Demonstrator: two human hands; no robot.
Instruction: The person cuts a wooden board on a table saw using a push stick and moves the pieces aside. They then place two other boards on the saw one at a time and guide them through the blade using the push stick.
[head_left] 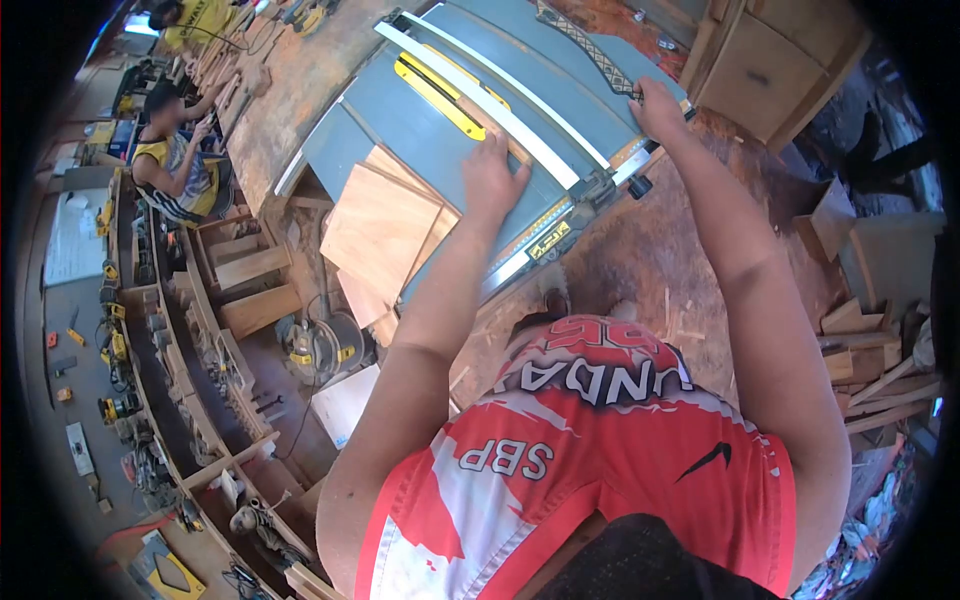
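Note:
A grey-blue table saw (400, 95) lies before me, with a long white rip fence (545, 160) across it and a yellow throat plate (440, 95) beside the fence. My left hand (490, 185) is at the near end of a narrow wooden strip (512, 132) lying along the fence, fingers curled at it and thumb out to the right. At the table's right side, my right hand (657, 110) is closed around the near end of a dark strip with a light lattice pattern (590, 50). Stacked plywood panels (375, 225) overlap the saw's left edge.
A wooden cabinet (765, 65) stands at the right, above wood offcuts (875, 360). On the left are a shop vacuum (320, 345), an open wooden box (240, 260) and shelves of power tools (120, 345). Two other people (180, 165) work at the upper left.

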